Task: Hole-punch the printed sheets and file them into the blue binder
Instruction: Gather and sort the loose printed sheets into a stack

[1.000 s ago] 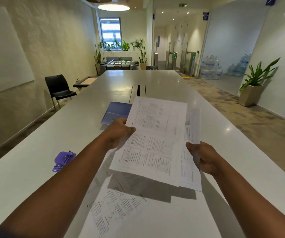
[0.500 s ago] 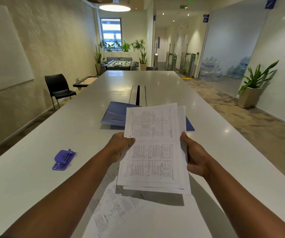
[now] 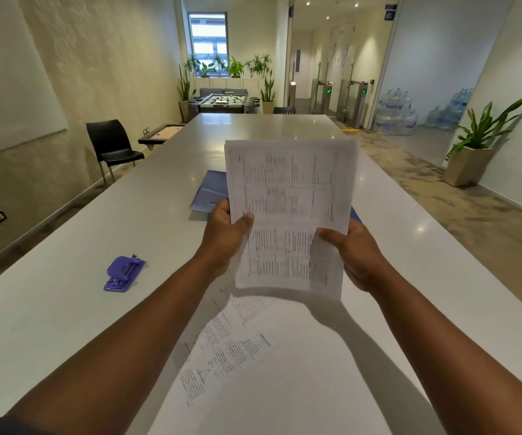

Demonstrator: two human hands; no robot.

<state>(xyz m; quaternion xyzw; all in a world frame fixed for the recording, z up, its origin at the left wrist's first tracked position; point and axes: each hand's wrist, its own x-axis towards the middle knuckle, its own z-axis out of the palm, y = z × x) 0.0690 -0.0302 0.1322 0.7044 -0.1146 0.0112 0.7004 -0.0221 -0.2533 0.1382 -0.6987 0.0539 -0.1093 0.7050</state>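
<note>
No word or number can be read anywhere. The printed sheets [image 3: 288, 211] held up at twelve o'clock carry dense print in ruled blocks, blurred past reading. The loose sheet [image 3: 222, 353] lying on the worktop [image 3: 65, 309] at six o'clock shows small print and a triangle diagram, also illegible. A blue wall sign [image 3: 390, 11] at one o'clock is too small to make out.

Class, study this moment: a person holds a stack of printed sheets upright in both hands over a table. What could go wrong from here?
1. The held sheets, pinched by the left hand and right hand, look unevenly aligned; punched so, the holes might not line up.
2. More loose sheets lie on the table below; they could be missed.
3. The purple hole punch sits off to the left, so one hand must let go to fetch it, and the stack may fan.
</note>
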